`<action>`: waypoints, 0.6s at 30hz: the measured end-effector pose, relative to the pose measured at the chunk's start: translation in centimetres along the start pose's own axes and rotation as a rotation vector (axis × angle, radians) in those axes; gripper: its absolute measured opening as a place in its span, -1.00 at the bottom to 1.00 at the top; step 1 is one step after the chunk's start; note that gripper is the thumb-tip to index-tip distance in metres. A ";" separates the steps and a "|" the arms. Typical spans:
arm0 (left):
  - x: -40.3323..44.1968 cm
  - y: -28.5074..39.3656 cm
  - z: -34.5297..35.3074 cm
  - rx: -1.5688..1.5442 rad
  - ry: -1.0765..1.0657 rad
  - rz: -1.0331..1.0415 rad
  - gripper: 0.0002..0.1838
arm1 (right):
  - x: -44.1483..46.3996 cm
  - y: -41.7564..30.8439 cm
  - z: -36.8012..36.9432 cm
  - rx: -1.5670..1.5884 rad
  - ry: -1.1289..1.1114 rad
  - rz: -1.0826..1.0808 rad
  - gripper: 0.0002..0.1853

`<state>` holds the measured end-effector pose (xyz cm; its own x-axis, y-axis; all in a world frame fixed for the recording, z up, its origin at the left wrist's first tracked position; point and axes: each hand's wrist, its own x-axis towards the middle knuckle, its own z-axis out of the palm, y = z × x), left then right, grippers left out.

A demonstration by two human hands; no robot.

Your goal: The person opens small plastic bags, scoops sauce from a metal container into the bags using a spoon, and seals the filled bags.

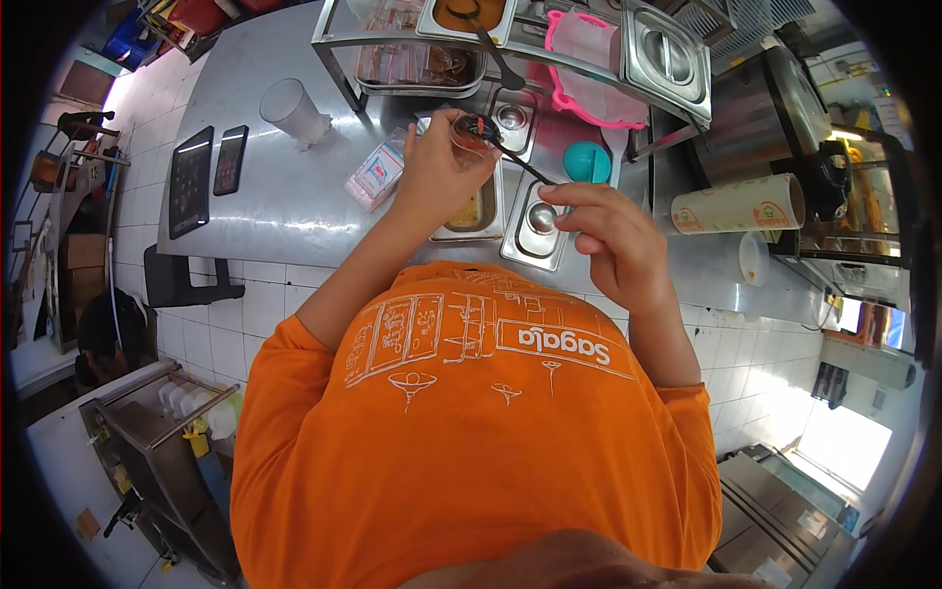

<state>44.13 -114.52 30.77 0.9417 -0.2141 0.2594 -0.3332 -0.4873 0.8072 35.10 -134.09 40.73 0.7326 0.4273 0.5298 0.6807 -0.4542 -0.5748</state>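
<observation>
My left hand (442,165) is closed around a small clear plastic bag (469,144), its mouth held up over the counter. My right hand (616,239) pinches the black handle of a spoon (530,169). The spoon's head, carrying something dark with an orange-red bit, is at the bag's mouth. Below my left hand is an uncovered metal pan (481,218) with yellowish contents. Beside it are a lidded metal pan (538,224) and another metal lid (512,118). A printed plastic packet (377,175) lies left of my left wrist.
Overhead, a shelf holds a pan of orange-brown sauce (461,18) with a ladle, a pink basket (589,74) and a lidded pan (669,61). A teal bowl (586,162) and plastic wrap roll (738,204) are rightward; a cup (294,113), tablet (191,183) and phone (230,160) leftward.
</observation>
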 end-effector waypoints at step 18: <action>-1.2 -0.8 0.0 0.218 -0.143 0.188 -0.43 | 1.5 0.5 -0.2 0.479 0.339 0.468 -0.65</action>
<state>43.23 -113.86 29.86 0.8519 -0.4270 0.3031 -0.5171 -0.5945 0.6158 36.54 -133.81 41.40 0.9591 -0.0269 0.2817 0.2775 -0.1061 -0.9549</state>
